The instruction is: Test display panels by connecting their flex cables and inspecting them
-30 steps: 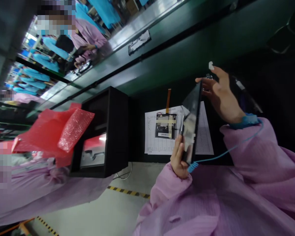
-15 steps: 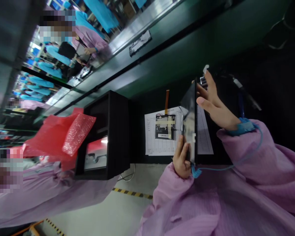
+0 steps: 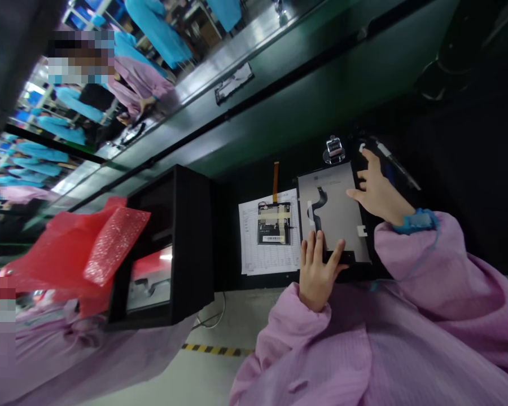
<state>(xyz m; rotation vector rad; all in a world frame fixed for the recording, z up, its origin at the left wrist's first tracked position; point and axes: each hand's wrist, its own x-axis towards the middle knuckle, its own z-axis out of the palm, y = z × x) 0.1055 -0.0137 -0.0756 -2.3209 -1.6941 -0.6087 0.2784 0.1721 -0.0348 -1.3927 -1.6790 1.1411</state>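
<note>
Panel (image 3: 336,217) lies flat on the dark bench (image 3: 226,237), grey back side up, right in front of the person. Its long axis runs away from them, near end by the body, far end toward the green conveyor wall (image 3: 279,107), leaning a touch to the left at the top. A black flex cable (image 3: 317,204) snakes down the panel's left half.

Left hand (image 3: 319,270) sits at the near end: fingers straight and laid flat on the panel's lower edge, thumb splayed out to the right, nothing clasped. Right hand (image 3: 379,192) is at the far right corner, wide open w/ fingers spread; index reaches up along the right edge, thumb tip rests on the grey face. Can't tell if any finger hooks under the edge. Blue wrist strap (image 3: 417,220) on that wrist.

Just left of the panel, a paper sheet (image 3: 254,248) w/ a small board (image 3: 274,224) taped on it. Beyond the far end, a metal clip (image 3: 333,149). Further left, a black box (image 3: 186,237) and red bubble wrap (image 3: 110,242).
</note>
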